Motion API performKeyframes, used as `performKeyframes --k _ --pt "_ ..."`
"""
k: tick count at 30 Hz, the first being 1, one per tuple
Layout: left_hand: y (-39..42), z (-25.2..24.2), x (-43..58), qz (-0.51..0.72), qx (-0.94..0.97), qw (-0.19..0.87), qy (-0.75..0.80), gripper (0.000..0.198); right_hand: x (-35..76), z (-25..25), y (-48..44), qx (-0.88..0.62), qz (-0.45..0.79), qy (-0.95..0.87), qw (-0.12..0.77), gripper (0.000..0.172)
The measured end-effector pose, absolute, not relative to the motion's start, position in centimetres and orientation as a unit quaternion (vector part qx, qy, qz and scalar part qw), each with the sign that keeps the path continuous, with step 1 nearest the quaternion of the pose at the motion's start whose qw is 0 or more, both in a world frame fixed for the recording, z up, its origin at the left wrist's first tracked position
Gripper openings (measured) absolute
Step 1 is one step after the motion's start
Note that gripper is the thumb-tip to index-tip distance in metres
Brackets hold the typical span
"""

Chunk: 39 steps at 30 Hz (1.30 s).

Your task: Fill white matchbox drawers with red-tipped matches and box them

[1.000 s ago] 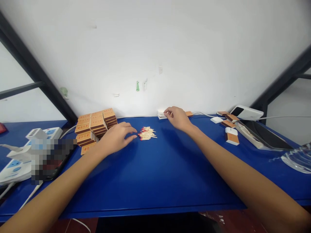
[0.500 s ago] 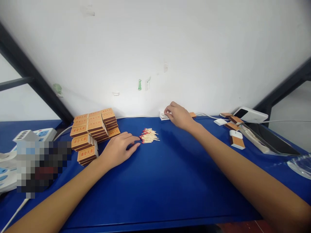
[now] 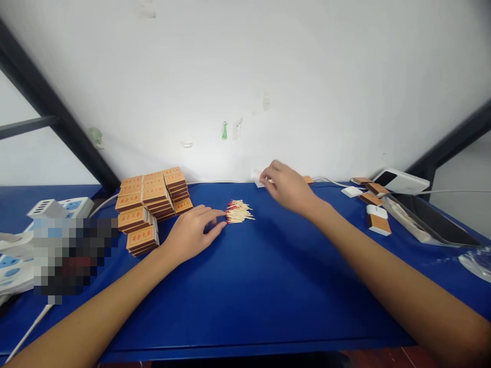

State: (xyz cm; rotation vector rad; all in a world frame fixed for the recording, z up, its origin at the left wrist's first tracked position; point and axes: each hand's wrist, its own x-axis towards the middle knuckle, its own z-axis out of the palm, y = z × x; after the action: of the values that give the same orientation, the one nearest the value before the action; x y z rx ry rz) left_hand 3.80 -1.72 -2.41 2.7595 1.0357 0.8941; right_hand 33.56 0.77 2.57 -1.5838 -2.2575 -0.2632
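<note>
A loose pile of wooden matches (image 3: 240,211) with red heads lies in the middle of the blue table, heads mostly toward the left. My left hand (image 3: 192,231) rests beside it, thumb and index finger apart, the fingertips at the match heads. Close to the wall, my right hand (image 3: 289,186) has its thumb and fingers pinched together. What they hold, if anything, is too blurred to make out. Just left of those fingertips is a small white object (image 3: 258,178), partly hidden by the hand.
Stacked orange matchboxes (image 3: 155,190) stand left of my left hand. Farther left is a white power strip (image 3: 79,205) beside a pixelated patch. On the right are scattered matchboxes (image 3: 379,223), a white device (image 3: 402,180) and a dark flat panel (image 3: 433,220). A white wall closes off the back.
The view has shifted slightly, moving the scene a little right and up. My left hand stays by the matches. My right hand has shifted slightly left over the white object, covering more of it.
</note>
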Motion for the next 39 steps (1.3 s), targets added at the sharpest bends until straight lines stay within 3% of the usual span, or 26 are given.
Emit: performKeyframes --k 6,12,15,22,30,39 --pt "-2.6 -1.8 4.0 0.26 0.909 0.058 0.32 0.043 28.2 0.8 -7.6 -0.425 0.015 -0.901 0.081 0.019" --pt "-3.0 -1.9 4.3 0.21 0.925 0.066 0.311 0.04 30.4 -1.4 -5.6 -0.433 0.135 -0.857 0.246 0.016" --pt "-2.8 -2.2 4.3 0.206 0.925 0.079 0.308 0.029 31.9 -2.4 -3.6 -0.503 0.129 -0.805 0.288 0.011" --pt "-2.9 -2.1 4.4 0.208 0.929 0.078 0.295 0.026 32.3 -3.7 -2.5 -0.541 0.143 -0.795 0.234 0.009" --pt "-2.8 -2.0 4.3 0.216 0.926 0.075 0.299 0.026 33.3 -3.1 -2.5 -0.539 0.06 -0.825 0.158 0.013" --pt "-2.7 -2.3 4.3 0.21 0.922 0.079 0.315 0.027 34.7 -2.3 -2.4 -0.532 0.075 -0.825 0.174 0.019"
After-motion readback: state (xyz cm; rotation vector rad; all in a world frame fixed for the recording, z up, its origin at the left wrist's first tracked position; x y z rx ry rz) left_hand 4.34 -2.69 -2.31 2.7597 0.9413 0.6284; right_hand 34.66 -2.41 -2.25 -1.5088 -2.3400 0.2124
